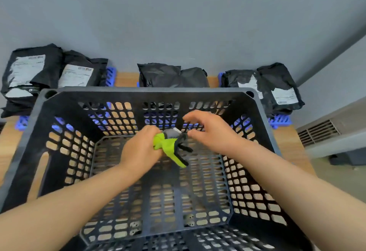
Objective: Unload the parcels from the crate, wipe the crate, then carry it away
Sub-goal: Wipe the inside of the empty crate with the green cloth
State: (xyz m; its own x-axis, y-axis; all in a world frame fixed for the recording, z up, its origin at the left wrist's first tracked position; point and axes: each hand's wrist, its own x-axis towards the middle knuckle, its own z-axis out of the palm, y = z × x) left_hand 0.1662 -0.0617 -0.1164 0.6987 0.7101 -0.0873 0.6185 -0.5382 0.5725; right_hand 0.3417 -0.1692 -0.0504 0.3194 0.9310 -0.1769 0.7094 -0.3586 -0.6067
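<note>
The near wall of the crate (150,90) ran off the bottom edge, and its far rim hid the lower parts of the middle parcels (170,75) behind it. What the lime, grey and black cloth (170,145) was exactly stayed hard to tell. One end was buried in the left hand (138,149), which gripped it bunched above the crate's slotted floor. The right hand (210,130) hung just beside the cloth, fingers spread and loosely bent, holding nothing; whether its thumb touched the fabric was unclear. The floor lay open around both hands, with the four walls closing round the forearms. Beyond the far rim stood the left parcels (31,68) and the right parcels (277,86) on blue trays (279,121), on the wooden table (287,147) against a grey wall (178,23)
</note>
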